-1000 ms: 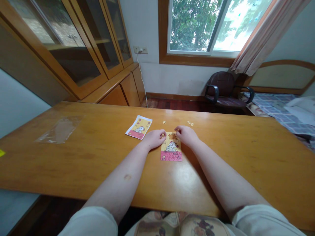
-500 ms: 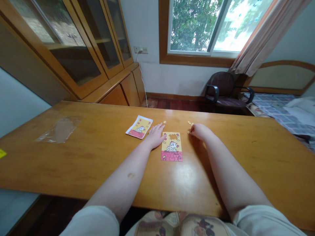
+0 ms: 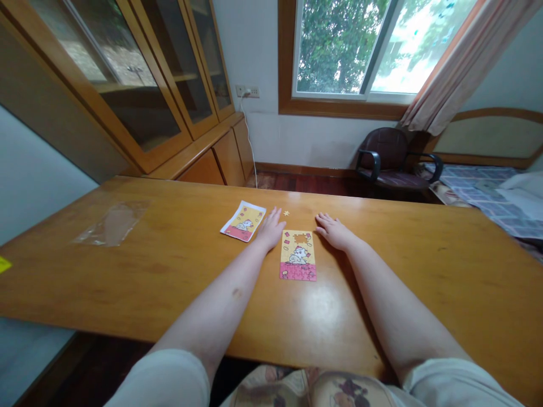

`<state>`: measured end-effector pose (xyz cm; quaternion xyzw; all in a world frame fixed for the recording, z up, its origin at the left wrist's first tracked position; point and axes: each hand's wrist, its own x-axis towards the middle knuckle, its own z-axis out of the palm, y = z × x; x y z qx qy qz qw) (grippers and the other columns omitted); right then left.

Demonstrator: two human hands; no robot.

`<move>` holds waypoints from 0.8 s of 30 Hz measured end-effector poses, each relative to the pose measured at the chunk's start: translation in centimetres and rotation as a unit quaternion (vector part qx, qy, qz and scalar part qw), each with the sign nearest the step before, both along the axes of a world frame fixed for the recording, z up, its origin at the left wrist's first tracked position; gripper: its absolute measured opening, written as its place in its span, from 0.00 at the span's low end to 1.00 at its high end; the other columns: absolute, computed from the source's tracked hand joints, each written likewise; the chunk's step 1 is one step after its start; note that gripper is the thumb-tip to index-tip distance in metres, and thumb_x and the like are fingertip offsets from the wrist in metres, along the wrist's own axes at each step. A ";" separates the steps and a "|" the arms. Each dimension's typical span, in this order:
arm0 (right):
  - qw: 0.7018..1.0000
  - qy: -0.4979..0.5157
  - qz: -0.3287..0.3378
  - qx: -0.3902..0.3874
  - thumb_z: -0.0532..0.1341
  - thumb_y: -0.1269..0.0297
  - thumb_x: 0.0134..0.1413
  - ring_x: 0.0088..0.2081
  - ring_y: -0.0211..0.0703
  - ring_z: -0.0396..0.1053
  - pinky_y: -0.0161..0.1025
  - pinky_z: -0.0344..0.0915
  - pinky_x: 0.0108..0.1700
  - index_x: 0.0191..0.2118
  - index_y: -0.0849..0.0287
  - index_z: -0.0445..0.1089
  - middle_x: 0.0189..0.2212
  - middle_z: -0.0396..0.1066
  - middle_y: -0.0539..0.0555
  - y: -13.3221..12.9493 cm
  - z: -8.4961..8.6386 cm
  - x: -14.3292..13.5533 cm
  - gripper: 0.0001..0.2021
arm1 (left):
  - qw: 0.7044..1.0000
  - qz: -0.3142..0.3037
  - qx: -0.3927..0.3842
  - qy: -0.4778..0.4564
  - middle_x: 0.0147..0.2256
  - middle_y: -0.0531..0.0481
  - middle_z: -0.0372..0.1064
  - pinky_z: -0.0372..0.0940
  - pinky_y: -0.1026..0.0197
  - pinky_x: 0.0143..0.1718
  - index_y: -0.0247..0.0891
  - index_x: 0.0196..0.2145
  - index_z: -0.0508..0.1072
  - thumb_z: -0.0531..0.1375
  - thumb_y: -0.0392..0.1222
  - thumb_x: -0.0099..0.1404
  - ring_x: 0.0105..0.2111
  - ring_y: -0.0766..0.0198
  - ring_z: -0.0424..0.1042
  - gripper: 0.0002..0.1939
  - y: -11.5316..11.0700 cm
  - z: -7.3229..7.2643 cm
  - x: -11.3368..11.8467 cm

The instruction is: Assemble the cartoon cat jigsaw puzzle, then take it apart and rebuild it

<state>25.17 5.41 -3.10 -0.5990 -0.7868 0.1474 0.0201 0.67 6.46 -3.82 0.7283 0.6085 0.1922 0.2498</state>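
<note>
A jigsaw puzzle (image 3: 298, 257) in yellow and pink, with a white cartoon animal on it, lies flat between my hands. Near its top edge is a gap where the wooden table shows through. My left hand (image 3: 270, 230) rests flat with fingers stretched, between the puzzle and a white-edged picture card (image 3: 244, 221) of the same design. A loose puzzle piece (image 3: 286, 213) sits just beyond the puzzle, close to my left fingertips. My right hand (image 3: 333, 230) lies palm down at the puzzle's upper right, fingers spread; whatever is under it is hidden.
A clear plastic bag (image 3: 114, 224) lies on the left of the wooden table (image 3: 178, 271). Past the far edge stand a glass-door cabinet (image 3: 186, 141) and an office chair (image 3: 385, 158). A bed (image 3: 479, 186) is at the right.
My right hand has gone from pinching at loose pieces to lying flat, and those pieces no longer show. My left hand has drawn off the puzzle's left edge.
</note>
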 end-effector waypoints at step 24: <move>0.989 0.050 -0.036 0.132 0.57 0.69 0.56 0.42 0.45 0.70 0.37 0.63 0.45 0.39 0.59 0.76 0.39 0.76 0.57 0.5 1.2 0.9 0.10 | 0.978 -0.080 0.080 0.175 0.48 0.44 0.72 0.63 0.53 0.49 0.43 0.51 0.72 0.50 0.37 0.66 0.48 0.54 0.70 0.19 0.4 3.1 5.5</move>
